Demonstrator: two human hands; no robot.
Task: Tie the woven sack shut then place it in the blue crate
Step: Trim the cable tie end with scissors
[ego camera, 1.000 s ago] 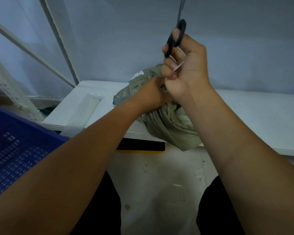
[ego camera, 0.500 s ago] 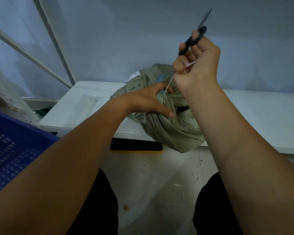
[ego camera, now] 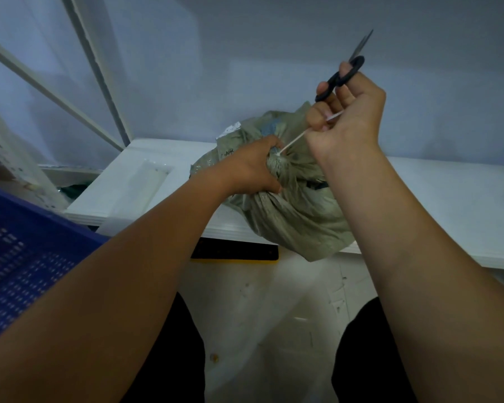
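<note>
my left hand [ego camera: 250, 167] is curled tight round the gathered neck of the woven sack [ego camera: 297, 216]. my right hand [ego camera: 346, 120], raised above it and to the right, is closed on a white string [ego camera: 294, 139] that runs taut down to the neck. it also holds black scissors [ego camera: 341, 78], blades pointing up. the sack sits on the white shelf [ego camera: 448, 193], bulging over its front edge. the blue crate [ego camera: 27, 251] is at lower left, well apart from the sack.

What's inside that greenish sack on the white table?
None of the contents show. The woven sack bulges, but its fabric covers everything inside. The left hand grips the gathered neck, and the right hand, also holding scissors, holds a taut white string running from it.
</note>
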